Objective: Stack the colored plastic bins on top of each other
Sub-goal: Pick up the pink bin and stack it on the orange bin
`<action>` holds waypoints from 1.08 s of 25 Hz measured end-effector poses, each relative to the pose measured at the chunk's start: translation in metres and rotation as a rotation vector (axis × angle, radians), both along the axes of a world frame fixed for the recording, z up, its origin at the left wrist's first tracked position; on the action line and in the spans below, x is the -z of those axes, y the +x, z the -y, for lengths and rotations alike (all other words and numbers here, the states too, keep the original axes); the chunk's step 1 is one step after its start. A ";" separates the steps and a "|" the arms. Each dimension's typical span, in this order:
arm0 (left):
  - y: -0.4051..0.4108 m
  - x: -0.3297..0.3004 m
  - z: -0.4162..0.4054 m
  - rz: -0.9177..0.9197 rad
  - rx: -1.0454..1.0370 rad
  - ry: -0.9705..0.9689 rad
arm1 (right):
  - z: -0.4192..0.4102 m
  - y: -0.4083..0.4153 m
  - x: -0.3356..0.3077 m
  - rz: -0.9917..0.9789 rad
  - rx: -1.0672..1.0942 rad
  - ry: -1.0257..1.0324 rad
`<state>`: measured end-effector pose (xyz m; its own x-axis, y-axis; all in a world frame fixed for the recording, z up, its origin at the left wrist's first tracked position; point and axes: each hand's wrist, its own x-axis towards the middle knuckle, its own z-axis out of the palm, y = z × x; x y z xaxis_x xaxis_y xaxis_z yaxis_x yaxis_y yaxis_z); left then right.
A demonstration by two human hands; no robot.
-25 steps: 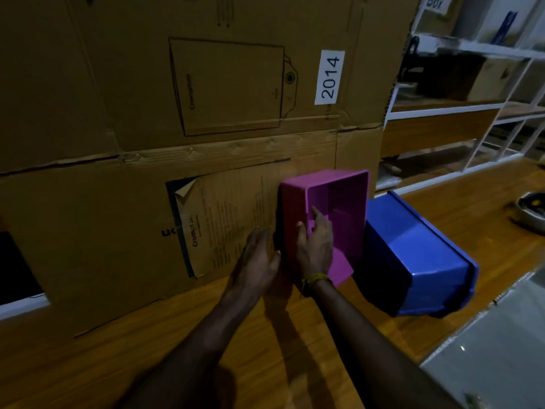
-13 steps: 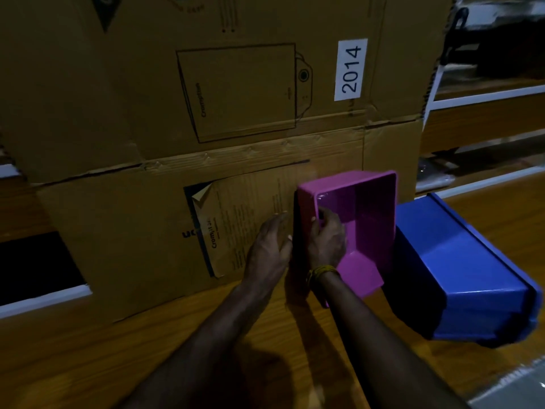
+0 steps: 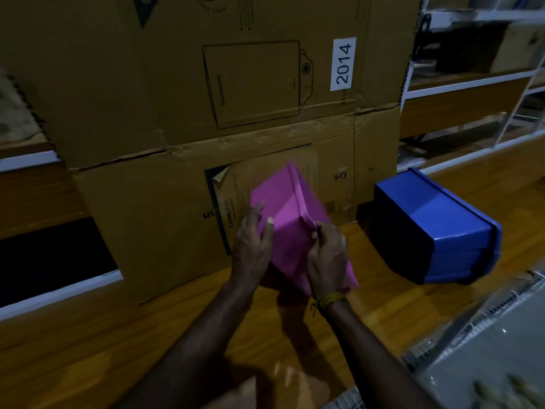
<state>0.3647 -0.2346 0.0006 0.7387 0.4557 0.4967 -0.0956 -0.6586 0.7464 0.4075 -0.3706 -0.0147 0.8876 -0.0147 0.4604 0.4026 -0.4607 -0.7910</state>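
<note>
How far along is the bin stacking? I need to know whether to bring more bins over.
Nothing is stacked yet. In hand: both hands hold the pink bin tilted above the wooden surface, the left hand on its side and the right hand gripping its rim. Left to do: the blue bin lies alone on its side to the right, apart from the pink one; the two must be joined.

A white paper label [image 3: 343, 64] on the large brown cardboard box [image 3: 182, 93] reads "2014", sideways; smaller box print is illegible.
</note>
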 end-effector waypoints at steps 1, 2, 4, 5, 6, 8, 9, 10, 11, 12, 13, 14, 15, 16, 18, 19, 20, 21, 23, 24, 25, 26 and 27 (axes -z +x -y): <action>-0.011 0.003 -0.006 -0.020 -0.027 -0.009 | 0.000 -0.014 0.002 0.029 -0.028 0.007; -0.022 0.005 -0.012 -0.045 -0.063 -0.017 | 0.001 -0.028 0.004 0.058 -0.060 0.008; -0.042 0.008 -0.025 -0.080 -0.127 -0.046 | 0.003 -0.051 0.009 0.100 -0.126 -0.014; -0.051 0.008 -0.032 -0.083 -0.146 -0.078 | 0.004 -0.061 0.011 0.118 -0.158 -0.031; -0.059 0.007 -0.040 -0.078 -0.160 -0.125 | 0.006 -0.070 0.014 0.136 -0.189 -0.046; -0.074 0.004 -0.056 -0.057 -0.174 -0.263 | 0.007 -0.084 0.019 0.157 -0.243 -0.031; -0.081 0.003 -0.063 -0.054 -0.169 -0.326 | 0.007 -0.091 0.021 0.146 -0.255 0.007; -0.088 0.003 -0.068 -0.060 -0.160 -0.361 | 0.007 -0.097 0.022 0.116 -0.241 0.062; -0.095 0.003 -0.071 -0.069 -0.150 -0.373 | 0.006 -0.101 0.024 0.070 -0.196 0.113; -0.102 0.003 -0.070 -0.072 -0.139 -0.380 | 0.005 -0.105 0.026 0.015 -0.132 0.149; -0.110 0.005 -0.069 -0.063 -0.128 -0.390 | 0.004 -0.108 0.027 -0.040 -0.072 0.174; -0.118 0.007 -0.067 -0.042 -0.122 -0.407 | 0.003 -0.111 0.026 -0.089 -0.035 0.196; -0.125 0.008 -0.064 -0.015 -0.129 -0.423 | 0.002 -0.112 0.025 -0.134 -0.024 0.229; -0.132 0.009 -0.062 0.011 -0.153 -0.435 | 0.002 -0.113 0.023 -0.175 -0.033 0.282; -0.144 0.008 -0.057 0.050 -0.229 -0.435 | 0.001 -0.112 0.018 -0.244 -0.075 0.408; -0.152 0.006 -0.054 0.069 -0.263 -0.434 | 0.001 -0.112 0.016 -0.272 -0.100 0.455; -0.158 0.005 -0.052 0.087 -0.289 -0.436 | 0.001 -0.112 0.013 -0.295 -0.121 0.482; -0.165 0.003 -0.049 0.105 -0.312 -0.440 | 0.001 -0.112 0.012 -0.315 -0.139 0.496; -0.178 0.003 -0.041 0.143 -0.363 -0.448 | 0.003 -0.113 0.010 -0.354 -0.186 0.513; -0.185 0.002 -0.036 0.153 -0.392 -0.447 | 0.005 -0.115 0.009 -0.376 -0.217 0.523; -0.192 0.002 -0.032 0.156 -0.420 -0.446 | 0.007 -0.117 0.009 -0.397 -0.249 0.534; -0.200 0.004 -0.028 0.153 -0.452 -0.442 | 0.008 -0.120 0.011 -0.420 -0.283 0.550; -0.208 0.005 -0.024 0.150 -0.486 -0.437 | 0.009 -0.123 0.013 -0.443 -0.318 0.572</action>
<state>0.1571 -0.2102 -0.0049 0.3362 0.9015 0.2724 0.0124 -0.2935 0.9559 0.2846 -0.3800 -0.0277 0.9878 0.1432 0.0605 0.0387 0.1501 -0.9879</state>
